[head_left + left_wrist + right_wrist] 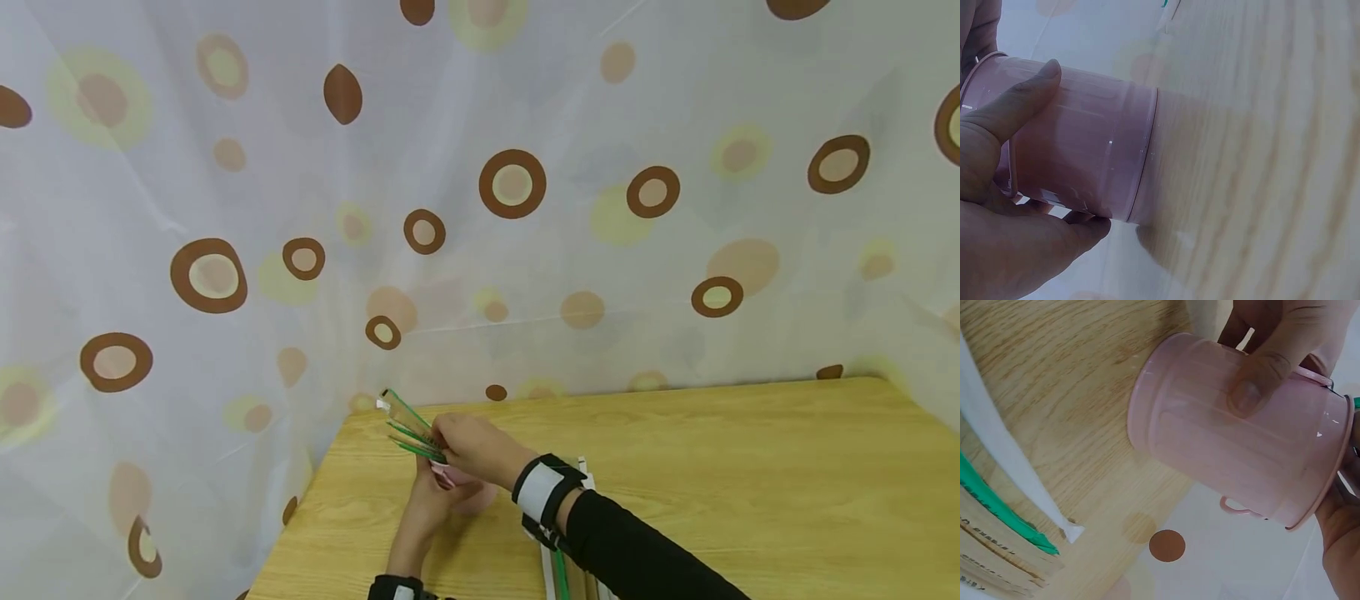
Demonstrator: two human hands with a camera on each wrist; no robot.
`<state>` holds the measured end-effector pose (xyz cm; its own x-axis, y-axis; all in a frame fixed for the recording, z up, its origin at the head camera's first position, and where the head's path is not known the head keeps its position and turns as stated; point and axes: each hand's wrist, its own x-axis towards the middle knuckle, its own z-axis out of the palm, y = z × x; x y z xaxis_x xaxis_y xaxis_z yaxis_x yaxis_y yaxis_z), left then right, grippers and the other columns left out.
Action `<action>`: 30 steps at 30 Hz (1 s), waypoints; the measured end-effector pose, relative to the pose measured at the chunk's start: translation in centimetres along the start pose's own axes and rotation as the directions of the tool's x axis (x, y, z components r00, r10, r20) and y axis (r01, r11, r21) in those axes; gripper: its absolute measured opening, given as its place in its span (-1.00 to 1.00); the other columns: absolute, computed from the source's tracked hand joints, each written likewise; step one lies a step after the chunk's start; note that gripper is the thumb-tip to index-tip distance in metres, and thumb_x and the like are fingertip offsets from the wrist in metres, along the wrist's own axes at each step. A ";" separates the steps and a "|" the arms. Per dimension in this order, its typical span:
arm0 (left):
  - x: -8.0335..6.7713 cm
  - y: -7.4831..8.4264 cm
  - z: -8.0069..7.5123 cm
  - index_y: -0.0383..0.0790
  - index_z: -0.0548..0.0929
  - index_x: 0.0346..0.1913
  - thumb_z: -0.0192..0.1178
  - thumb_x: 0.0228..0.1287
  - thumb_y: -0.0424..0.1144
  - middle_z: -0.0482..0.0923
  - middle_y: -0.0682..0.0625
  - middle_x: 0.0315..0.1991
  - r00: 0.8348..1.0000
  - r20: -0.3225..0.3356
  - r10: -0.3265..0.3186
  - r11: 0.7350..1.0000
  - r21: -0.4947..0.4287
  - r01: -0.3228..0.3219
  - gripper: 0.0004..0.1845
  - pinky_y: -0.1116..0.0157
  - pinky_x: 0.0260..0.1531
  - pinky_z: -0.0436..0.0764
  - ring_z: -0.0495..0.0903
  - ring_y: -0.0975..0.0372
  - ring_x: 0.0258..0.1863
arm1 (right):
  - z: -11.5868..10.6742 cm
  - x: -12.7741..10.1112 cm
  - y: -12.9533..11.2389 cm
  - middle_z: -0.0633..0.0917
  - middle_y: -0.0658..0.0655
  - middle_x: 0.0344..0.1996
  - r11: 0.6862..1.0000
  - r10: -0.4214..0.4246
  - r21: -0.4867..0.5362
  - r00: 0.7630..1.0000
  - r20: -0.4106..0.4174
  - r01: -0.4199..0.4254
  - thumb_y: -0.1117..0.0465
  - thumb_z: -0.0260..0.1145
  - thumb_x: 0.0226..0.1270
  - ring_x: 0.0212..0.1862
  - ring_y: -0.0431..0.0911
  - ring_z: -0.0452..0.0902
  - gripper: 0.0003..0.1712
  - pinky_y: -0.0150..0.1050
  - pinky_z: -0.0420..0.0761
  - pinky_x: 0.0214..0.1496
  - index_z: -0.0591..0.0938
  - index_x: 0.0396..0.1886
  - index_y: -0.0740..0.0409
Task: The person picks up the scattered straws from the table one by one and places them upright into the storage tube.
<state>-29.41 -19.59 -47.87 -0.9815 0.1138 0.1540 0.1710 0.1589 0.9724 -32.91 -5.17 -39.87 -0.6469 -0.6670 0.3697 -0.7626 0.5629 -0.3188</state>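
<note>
My left hand (429,507) grips the side of a pink metal pail (1229,419), which has a rolled rim and small side loops. The thumb (1016,106) lies along its wall in the left wrist view. At the pail's mouth, my right hand (476,447) pinches long, thin wrapped straws (408,414), green and brown with a white end on one. These fan out past the rim toward the far left. Their lower ends are hidden by the hands and pail. The pail's base is close to the wooden table in both wrist views.
More long wrapped straws (1004,506), green, brown with print, and white, lie on the wooden table (735,492) under my right forearm. A white curtain (525,275) with brown and yellow circles hangs behind the table and along its left side.
</note>
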 end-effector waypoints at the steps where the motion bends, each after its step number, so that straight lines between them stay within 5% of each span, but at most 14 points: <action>1: 0.0 0.0 0.0 -0.05 -0.13 0.55 0.50 0.15 -0.35 0.17 -0.20 0.48 1.000 0.001 -0.001 1.000 -0.003 0.001 0.12 0.00 0.38 0.21 0.26 -0.02 0.40 | 0.0 0.0 -0.1 0.66 0.02 -0.31 1.000 -0.008 -0.012 1.000 0.010 0.008 0.37 0.28 0.43 -0.32 -0.22 0.56 -0.93 -0.42 0.56 -0.29 0.60 -0.19 0.15; 10: 0.3 -0.2 0.2 -0.06 -0.12 0.53 0.51 0.14 -0.34 0.14 -0.19 0.51 1.000 0.000 -0.013 1.000 -0.020 0.013 0.11 0.01 0.41 0.21 0.22 -0.01 0.45 | -0.5 -0.2 0.1 0.70 0.03 -0.28 0.998 -0.059 -0.020 0.997 0.052 0.060 0.38 0.27 0.45 -0.26 -0.21 0.62 -0.92 -0.46 0.57 -0.24 0.66 -0.20 0.14; 20: 0.2 0.0 0.1 -0.07 -0.12 0.54 0.51 0.14 -0.33 0.16 -0.21 0.49 1.000 0.006 -0.024 1.000 -0.013 0.024 0.12 -0.06 0.39 0.24 0.27 -0.05 0.40 | -0.9 -2.2 0.1 0.72 0.16 -0.12 0.997 0.010 0.072 0.991 -0.137 0.000 0.46 0.21 0.39 -0.09 -0.03 0.67 -0.77 -0.28 0.66 -0.11 0.64 -0.01 0.26; 26: 0.2 0.0 0.3 -0.18 -0.14 0.54 0.51 0.10 -0.42 0.22 -0.30 0.46 1.000 -0.018 0.007 1.000 -0.010 -0.007 0.15 0.01 0.36 0.33 0.31 -0.09 0.39 | -2.1 -4.7 0.1 0.71 0.21 -0.17 0.988 0.096 0.141 0.967 -0.237 -0.064 0.47 0.27 0.32 -0.10 0.04 0.66 -0.80 -0.11 0.67 -0.09 0.62 -0.08 0.29; 30: 0.1 0.0 0.3 -0.23 -0.10 0.52 0.52 0.04 -0.48 0.22 -0.35 0.44 0.998 -0.055 0.016 1.000 0.028 -0.014 0.14 -0.02 0.36 0.31 0.28 -0.13 0.41 | -2.7 -6.7 0.3 0.68 0.20 -0.16 0.963 0.238 0.178 0.945 -0.226 -0.201 0.46 0.30 0.28 -0.06 0.10 0.63 -0.80 0.01 0.64 -0.03 0.61 -0.10 0.28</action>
<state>-29.53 -19.27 -47.89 -0.9820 0.0620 0.1786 0.1871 0.1844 0.9649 -28.83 0.80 -40.14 -0.7939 -0.3857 0.4701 -0.6041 0.5893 -0.5366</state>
